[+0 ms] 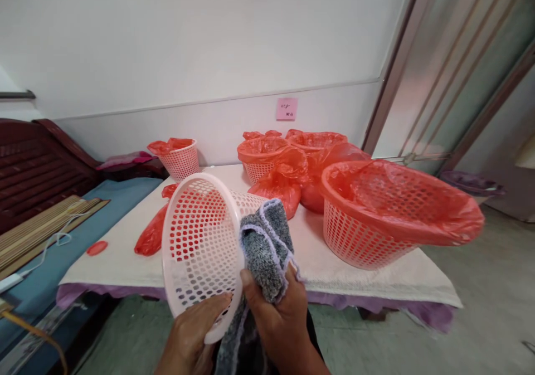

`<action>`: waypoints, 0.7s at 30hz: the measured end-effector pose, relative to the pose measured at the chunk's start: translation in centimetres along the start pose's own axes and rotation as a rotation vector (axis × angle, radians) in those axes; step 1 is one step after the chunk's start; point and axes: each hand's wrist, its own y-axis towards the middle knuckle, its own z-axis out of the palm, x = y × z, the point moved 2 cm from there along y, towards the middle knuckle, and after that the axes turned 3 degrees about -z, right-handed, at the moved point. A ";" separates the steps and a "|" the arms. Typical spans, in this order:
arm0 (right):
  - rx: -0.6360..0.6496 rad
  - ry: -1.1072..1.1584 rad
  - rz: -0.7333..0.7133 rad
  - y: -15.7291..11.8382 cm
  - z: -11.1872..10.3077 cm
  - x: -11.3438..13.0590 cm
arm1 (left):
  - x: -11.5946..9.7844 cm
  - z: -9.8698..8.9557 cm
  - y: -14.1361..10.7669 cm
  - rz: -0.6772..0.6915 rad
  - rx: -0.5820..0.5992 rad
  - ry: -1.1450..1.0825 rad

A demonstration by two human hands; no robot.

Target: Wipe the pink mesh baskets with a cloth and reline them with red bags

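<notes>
A pink-white perforated plastic basket (236, 210) is tilted on its side, its opening facing left and toward me. My left hand (194, 330) grips its lower rim, the fingers reaching inside. My right hand (278, 313) is closed on a grey cloth (267, 247) with pale lilac edging, which lies against the basket's outer side near the rim. Part of the cloth hangs down between my hands.
On the cloth-covered table (376, 283) stand a large red-lined basket (359, 235), smaller lined baskets (184, 160) behind, and red bags (152, 233). A red disc (97, 247) lies left. A pink note (286, 109) is on the wall.
</notes>
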 end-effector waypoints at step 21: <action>0.069 -0.123 -0.308 -6.3 6.1 -3.7 | -5.0 -0.9 2.3 -0.404 -0.635 -0.738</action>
